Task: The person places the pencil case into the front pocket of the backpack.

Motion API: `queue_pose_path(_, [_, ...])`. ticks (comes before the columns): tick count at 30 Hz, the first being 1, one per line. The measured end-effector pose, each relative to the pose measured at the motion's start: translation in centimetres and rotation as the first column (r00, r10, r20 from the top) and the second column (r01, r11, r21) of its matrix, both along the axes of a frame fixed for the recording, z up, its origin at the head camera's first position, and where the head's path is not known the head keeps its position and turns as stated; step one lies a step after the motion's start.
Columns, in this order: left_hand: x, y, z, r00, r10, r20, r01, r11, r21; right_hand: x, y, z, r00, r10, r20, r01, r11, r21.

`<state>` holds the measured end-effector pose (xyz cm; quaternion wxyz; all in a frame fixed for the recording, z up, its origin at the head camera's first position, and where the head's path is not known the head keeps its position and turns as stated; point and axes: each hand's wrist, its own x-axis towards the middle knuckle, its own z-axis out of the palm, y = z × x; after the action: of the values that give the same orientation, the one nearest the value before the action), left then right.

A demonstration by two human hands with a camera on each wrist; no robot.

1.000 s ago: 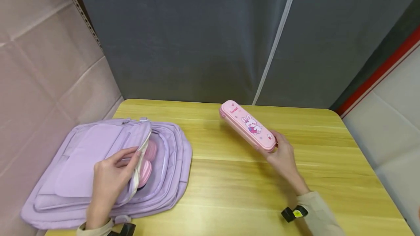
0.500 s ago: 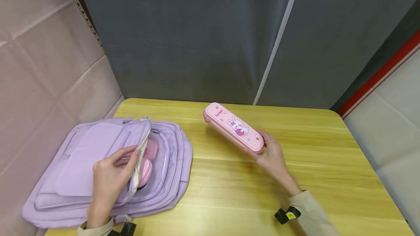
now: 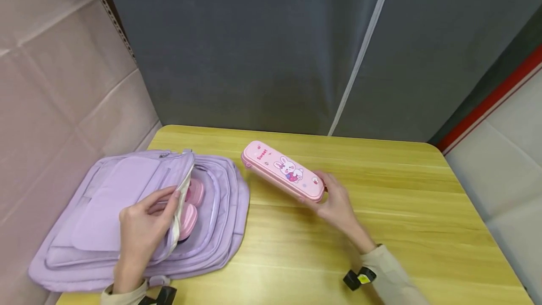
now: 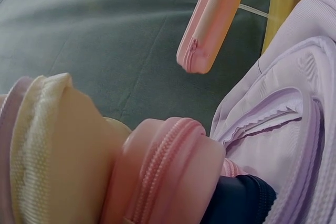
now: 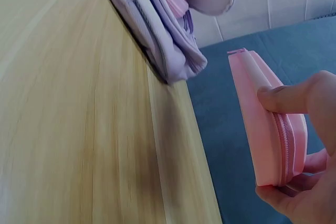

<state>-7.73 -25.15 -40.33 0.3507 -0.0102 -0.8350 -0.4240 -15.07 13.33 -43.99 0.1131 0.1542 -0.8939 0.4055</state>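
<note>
The left hand (image 3: 141, 229) pinches the purple backpack (image 3: 106, 220) flap, holding it open. Pink pouches (image 3: 190, 208) are already inside. Farther off, the right hand (image 3: 336, 204) grips the pink pencil case (image 3: 281, 171) above the counter (image 3: 381, 229), not in yet.

The backpack (image 3: 127, 220) is lying on the surface (image 3: 381, 229) at 9 o'clock, with a pouch (image 3: 188, 211) sitting inside its opening. The pencil case (image 3: 282, 171) is being held above the surface near the centre, just at 3 o'clock of the backpack. The curtain (image 3: 275, 46) is hanging behind, at 12 o'clock.
</note>
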Motion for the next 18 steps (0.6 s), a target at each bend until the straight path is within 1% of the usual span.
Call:
queue_pose_path(6, [0.0,0.0,0.0,0.999,0.002,-0.035,-0.002,1.000,-0.010,0.2,-1.9,0.1,0.995,0.097,0.002,-0.096,0.995,-0.026])
queue_pose_path(11, [0.0,0.1,0.2,0.999,-0.005,-0.037,0.004,1.000,-0.017,0.3,-3.6,0.0,0.989,0.144,0.028,-0.143,0.989,-0.039])
queue_pose_path(18, [0.0,0.2,0.3,0.999,0.004,-0.048,-0.005,1.000,-0.024,0.5,-5.6,-0.3,0.975,0.214,0.057,-0.212,0.976,-0.044])
